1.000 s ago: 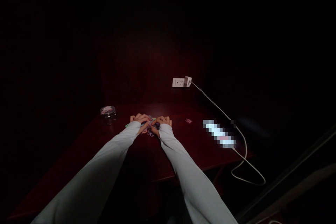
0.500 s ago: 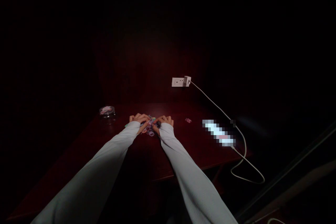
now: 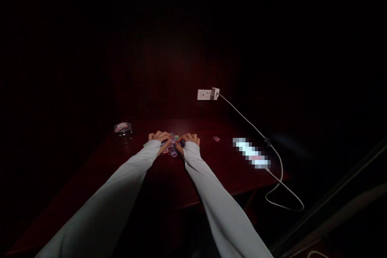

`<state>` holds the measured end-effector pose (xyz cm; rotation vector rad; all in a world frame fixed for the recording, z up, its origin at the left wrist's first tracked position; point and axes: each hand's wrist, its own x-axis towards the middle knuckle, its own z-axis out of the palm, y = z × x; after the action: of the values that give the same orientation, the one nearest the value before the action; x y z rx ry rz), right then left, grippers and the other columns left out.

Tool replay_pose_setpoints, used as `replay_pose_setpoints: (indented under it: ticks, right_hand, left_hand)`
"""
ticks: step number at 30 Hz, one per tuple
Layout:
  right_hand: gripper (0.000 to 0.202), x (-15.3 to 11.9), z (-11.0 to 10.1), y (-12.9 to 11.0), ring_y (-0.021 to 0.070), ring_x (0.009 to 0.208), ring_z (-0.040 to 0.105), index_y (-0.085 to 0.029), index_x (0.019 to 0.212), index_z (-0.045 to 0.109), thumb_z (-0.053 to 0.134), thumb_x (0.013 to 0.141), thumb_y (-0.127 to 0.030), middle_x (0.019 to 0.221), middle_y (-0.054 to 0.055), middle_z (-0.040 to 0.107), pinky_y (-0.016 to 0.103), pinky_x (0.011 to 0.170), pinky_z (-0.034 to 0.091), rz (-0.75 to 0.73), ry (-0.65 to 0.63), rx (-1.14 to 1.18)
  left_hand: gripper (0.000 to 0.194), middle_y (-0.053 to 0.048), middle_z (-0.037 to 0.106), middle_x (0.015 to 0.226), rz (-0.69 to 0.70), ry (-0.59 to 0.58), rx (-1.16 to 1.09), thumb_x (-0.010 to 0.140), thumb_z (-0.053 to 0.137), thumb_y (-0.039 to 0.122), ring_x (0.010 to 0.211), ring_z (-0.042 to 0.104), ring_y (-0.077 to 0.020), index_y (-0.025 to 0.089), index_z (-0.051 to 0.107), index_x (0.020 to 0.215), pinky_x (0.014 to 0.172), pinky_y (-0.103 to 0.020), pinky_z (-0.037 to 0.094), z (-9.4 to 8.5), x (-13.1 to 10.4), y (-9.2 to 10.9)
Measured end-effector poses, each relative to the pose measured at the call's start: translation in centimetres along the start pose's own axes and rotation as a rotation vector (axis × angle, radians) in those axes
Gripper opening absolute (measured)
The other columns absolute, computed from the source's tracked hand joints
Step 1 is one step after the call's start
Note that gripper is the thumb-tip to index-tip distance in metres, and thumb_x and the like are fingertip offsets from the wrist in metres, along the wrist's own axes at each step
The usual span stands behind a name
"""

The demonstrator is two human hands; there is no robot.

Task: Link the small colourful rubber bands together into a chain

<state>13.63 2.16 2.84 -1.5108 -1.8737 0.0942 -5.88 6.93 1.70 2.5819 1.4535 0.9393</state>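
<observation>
Leftmost on the dark red table (image 3: 102, 161), a clear round tub (image 3: 122, 129) is seen near the far edge, its lid patterned in pink and white. Next, the left hand (image 3: 159, 136) is set low over the table, a pale sleeve (image 3: 121, 187) drawn to its wrist; its fingers are bent, with thumb and forefinger pointed inward. Between the hands, a loose heap of small coloured bands (image 3: 174, 154) is spread on the table, purple, orange and green made out, partly covered by both hands. Right of it, the right hand (image 3: 189, 138) is held in mirror fashion, fingers curled, tips turned to the heap. Whether a band is pinched by either hand cannot be told. Beyond, a white socket (image 3: 203, 94) is mounted on the wall, a charger (image 3: 215, 92) plugged into its right end. Nearby, a pink clump (image 3: 216, 139) is noted, apart from the heap. Farther right, a lit device (image 3: 250, 153), blurred into blocks, is joined to the charger by a looped white cable (image 3: 242, 115).
</observation>
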Motion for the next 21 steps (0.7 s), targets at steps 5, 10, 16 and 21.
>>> replay_pose_setpoints:
  ticks: [5,10,16,21]
  right_hand:
    - [0.012,0.00,-0.05,-0.05,0.0247,0.110,0.047,-0.027,0.096,0.075,0.068,0.094,-0.037,0.110,0.003,0.069,0.035,0.090,0.028,0.008,-0.003,-0.004]
    - [0.012,0.02,-0.04,-0.06,0.0242,0.110,0.047,-0.027,0.096,0.075,0.069,0.093,-0.036,0.109,0.003,0.070,0.034,0.090,0.027,0.013,-0.002,0.003]
    - [0.011,0.03,-0.02,-0.01,0.0240,0.110,0.046,-0.027,0.095,0.075,0.069,0.092,-0.036,0.108,0.002,0.070,0.034,0.089,0.027,0.015,0.005,-0.007]
    - [0.011,0.11,0.07,0.01,0.0241,0.109,0.046,-0.027,0.095,0.075,0.069,0.092,-0.035,0.108,0.003,0.070,0.034,0.090,0.027,0.024,0.008,-0.005]
  left_hand:
    - [0.024,0.000,0.076,0.120,0.015,-0.013,0.002,0.101,0.054,0.041,0.111,0.054,-0.0245,0.028,0.074,0.096,0.092,-0.042,0.026,-0.12,-0.03,-0.11]
    - [0.023,0.000,0.076,0.120,0.000,-0.013,0.009,0.100,0.056,0.041,0.112,0.055,-0.0245,0.027,0.073,0.094,0.092,-0.042,0.026,-0.07,0.03,-0.05]
    - [0.024,0.000,0.078,0.117,-0.014,0.024,0.016,0.101,0.051,0.034,0.109,0.056,-0.0236,0.027,0.073,0.093,0.092,-0.044,0.026,-0.18,-0.03,0.32]
    - [0.021,-0.001,0.078,0.116,-0.050,0.076,0.041,0.100,0.053,0.030,0.106,0.057,-0.0248,0.026,0.072,0.093,0.090,-0.044,0.027,-0.34,-0.08,0.33]
